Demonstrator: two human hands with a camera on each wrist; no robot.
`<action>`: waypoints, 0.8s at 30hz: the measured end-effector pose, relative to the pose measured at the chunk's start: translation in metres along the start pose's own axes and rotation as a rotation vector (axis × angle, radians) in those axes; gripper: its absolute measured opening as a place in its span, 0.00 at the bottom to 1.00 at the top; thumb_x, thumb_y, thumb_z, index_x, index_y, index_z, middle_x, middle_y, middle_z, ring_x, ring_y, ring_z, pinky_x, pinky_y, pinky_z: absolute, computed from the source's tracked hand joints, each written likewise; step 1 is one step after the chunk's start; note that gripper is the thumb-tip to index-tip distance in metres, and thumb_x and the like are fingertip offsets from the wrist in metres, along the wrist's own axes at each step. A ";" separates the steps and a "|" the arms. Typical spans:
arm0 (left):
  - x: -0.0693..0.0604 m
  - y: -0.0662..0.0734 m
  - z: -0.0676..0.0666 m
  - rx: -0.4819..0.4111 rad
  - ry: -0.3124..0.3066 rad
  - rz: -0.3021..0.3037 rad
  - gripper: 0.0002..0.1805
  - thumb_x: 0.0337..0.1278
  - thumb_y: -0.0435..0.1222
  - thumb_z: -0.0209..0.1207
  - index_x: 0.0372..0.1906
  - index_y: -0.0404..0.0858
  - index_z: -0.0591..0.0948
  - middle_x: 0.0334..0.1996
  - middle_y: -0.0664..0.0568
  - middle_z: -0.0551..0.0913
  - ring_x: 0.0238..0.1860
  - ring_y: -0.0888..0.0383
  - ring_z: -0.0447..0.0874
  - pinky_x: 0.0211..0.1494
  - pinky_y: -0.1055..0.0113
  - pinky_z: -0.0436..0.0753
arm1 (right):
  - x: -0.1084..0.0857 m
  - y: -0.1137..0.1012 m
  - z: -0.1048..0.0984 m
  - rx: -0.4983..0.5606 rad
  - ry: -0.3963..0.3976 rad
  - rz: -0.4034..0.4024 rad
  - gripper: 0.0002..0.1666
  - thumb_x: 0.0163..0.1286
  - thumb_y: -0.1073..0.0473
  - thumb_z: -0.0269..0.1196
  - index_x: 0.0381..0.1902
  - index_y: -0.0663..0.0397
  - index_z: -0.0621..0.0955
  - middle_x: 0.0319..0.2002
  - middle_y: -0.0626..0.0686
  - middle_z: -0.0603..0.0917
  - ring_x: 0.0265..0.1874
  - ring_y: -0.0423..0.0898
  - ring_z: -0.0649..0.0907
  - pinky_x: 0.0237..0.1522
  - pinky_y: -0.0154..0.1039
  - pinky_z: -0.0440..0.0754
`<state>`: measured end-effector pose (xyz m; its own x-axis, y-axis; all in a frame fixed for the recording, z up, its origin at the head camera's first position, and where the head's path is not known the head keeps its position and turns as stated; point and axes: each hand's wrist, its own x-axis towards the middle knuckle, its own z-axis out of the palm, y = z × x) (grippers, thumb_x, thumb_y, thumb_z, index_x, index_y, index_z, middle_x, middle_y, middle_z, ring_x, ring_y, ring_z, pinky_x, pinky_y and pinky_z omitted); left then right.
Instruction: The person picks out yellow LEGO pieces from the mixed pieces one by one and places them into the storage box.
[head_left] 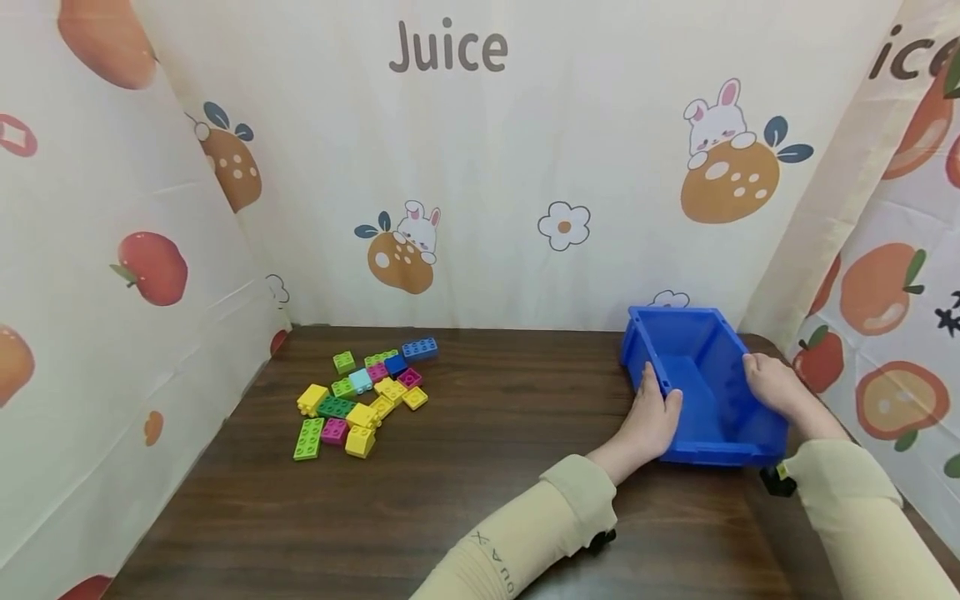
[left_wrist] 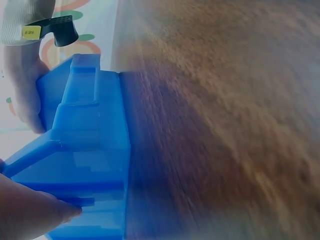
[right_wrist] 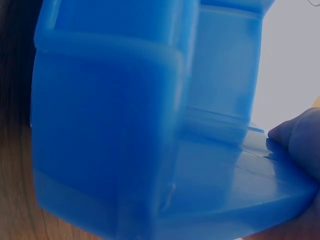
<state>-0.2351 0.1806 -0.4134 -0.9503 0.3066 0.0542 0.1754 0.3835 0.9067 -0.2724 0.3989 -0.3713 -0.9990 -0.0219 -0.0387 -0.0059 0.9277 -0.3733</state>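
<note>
From afar, I clasp the blue bin (head_left: 722, 452) between left grip (head_left: 647, 421) and right grip (head_left: 777, 385), opposite sides presumably for balance.

The left arm (head_left: 517, 533) is slanting rightward, the right arm (head_left: 851, 500) is reaching forward; left grip (head_left: 649, 421) and right grip (head_left: 776, 385) are both clasping.

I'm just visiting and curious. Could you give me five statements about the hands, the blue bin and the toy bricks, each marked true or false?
1. The left hand and right hand both hold the blue bin. True.
2. Toy bricks lie on the table. True.
3. The blue bin is full of toy bricks. False: none show inside it.
4. The toy bricks are all red. False: they include yellow, green and blue.
5. In the head view, the blue bin is right of the toy bricks. True.
</note>
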 end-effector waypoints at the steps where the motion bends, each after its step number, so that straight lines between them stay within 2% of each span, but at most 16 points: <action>1: -0.001 0.000 0.000 0.002 0.000 -0.003 0.35 0.72 0.49 0.41 0.74 0.39 0.47 0.74 0.50 0.51 0.73 0.58 0.49 0.72 0.66 0.58 | -0.001 -0.001 0.001 0.003 0.001 -0.001 0.36 0.76 0.55 0.27 0.56 0.90 0.60 0.54 0.86 0.63 0.52 0.80 0.66 0.52 0.69 0.66; 11: -0.004 -0.004 -0.011 0.002 -0.011 -0.009 0.35 0.72 0.49 0.40 0.75 0.39 0.46 0.74 0.51 0.50 0.73 0.59 0.50 0.72 0.65 0.59 | -0.004 -0.011 0.007 0.061 -0.004 -0.004 0.37 0.76 0.54 0.25 0.58 0.89 0.58 0.55 0.86 0.62 0.53 0.80 0.66 0.52 0.70 0.67; 18: -0.011 -0.006 -0.021 -0.006 -0.026 -0.006 0.35 0.72 0.48 0.40 0.75 0.39 0.45 0.74 0.50 0.50 0.73 0.59 0.50 0.72 0.65 0.59 | -0.007 -0.021 0.014 0.058 0.036 -0.017 0.34 0.75 0.57 0.27 0.56 0.90 0.60 0.53 0.86 0.63 0.52 0.80 0.66 0.52 0.69 0.66; 24: -0.015 -0.009 -0.029 -0.016 -0.030 -0.002 0.35 0.73 0.49 0.39 0.75 0.39 0.44 0.74 0.50 0.48 0.73 0.59 0.49 0.72 0.65 0.58 | -0.006 -0.028 0.018 0.056 0.040 -0.003 0.34 0.76 0.56 0.27 0.56 0.88 0.61 0.52 0.85 0.65 0.51 0.79 0.68 0.50 0.69 0.68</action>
<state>-0.2304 0.1469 -0.4104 -0.9424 0.3322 0.0394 0.1688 0.3703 0.9134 -0.2658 0.3661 -0.3771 -1.0000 -0.0086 -0.0013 -0.0073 0.9052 -0.4249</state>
